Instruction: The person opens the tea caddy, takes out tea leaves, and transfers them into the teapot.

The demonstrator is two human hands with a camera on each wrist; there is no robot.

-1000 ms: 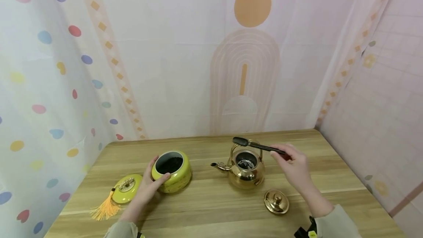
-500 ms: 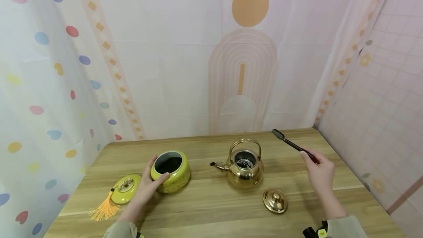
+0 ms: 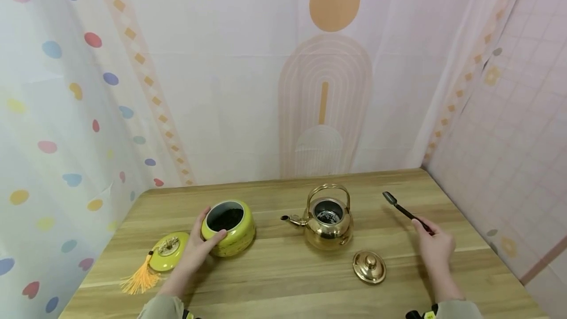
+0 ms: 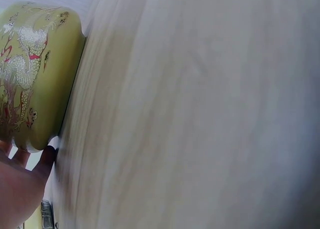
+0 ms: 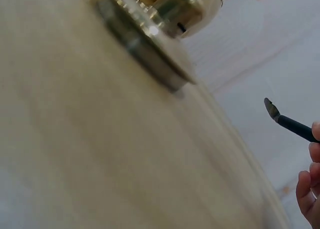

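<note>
My left hand (image 3: 199, 245) holds the side of a round yellow-green tea jar (image 3: 239, 238), thumb at its rim. Dark loose contents show inside the jar, and the left wrist view shows a dragon pattern on its wall (image 4: 30, 74). At the right, my right hand (image 3: 436, 245) pinches the black handle of a small tea scoop (image 3: 400, 209), its head pointing up and left. Between the hands stands a gold teapot (image 3: 328, 233) without its lid, spout to the left and handle upright; some dark bits lie in its opening. The gold lid (image 3: 369, 267) rests in front of it.
The jar's yellow-green lid (image 3: 170, 255), with an orange tassel (image 3: 141, 277), lies on the wooden table (image 3: 283, 279) left of the jar. A patterned curtain (image 3: 221, 87) hangs behind the table and along both sides.
My right hand has carried the scoop from above the teapot to the right, then lower toward the table. The left hand stays on the jar; teapot and both lids remain where they were.
</note>
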